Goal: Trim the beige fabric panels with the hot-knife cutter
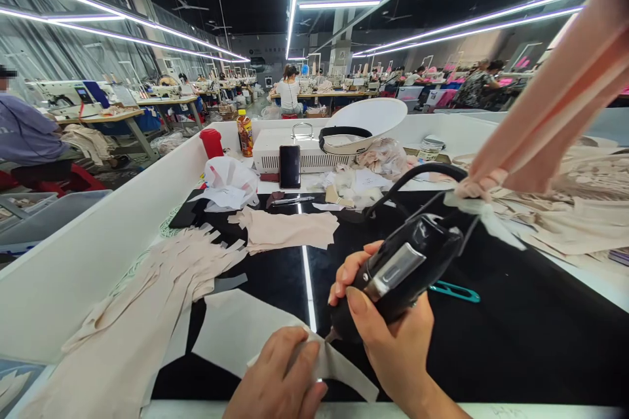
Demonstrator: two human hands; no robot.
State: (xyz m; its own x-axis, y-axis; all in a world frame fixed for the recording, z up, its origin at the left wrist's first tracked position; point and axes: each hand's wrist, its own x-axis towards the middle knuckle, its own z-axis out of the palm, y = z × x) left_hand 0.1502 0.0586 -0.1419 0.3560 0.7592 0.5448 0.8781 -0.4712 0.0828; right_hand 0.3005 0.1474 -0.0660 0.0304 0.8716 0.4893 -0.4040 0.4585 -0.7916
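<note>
My right hand [393, 340] is wrapped round a black corded hand tool [403, 268] with a silver plate on its side. Its narrow tip points down and left, meeting a white fabric piece [236, 324] on the black work surface [515, 340]. My left hand [280, 373] has bent fingers drawn together on that fabric, just left of the tip; its fingertips hold the cloth there. To the left lies a stack of beige fabric pieces [142, 294], and a smaller beige stack [289, 229] lies beyond my hands. A teal thread snipper or cutter [455, 291] rests to the right.
A white box [275, 147] with a handle, a phone [289, 167], a bottle [244, 133] and a plastic bag [230, 180] stand at the back. Pink cloth [550, 98] hangs at upper right, near the tool's cord [413, 173]. A white side wall [108, 222] borders the left. Other people sit beyond.
</note>
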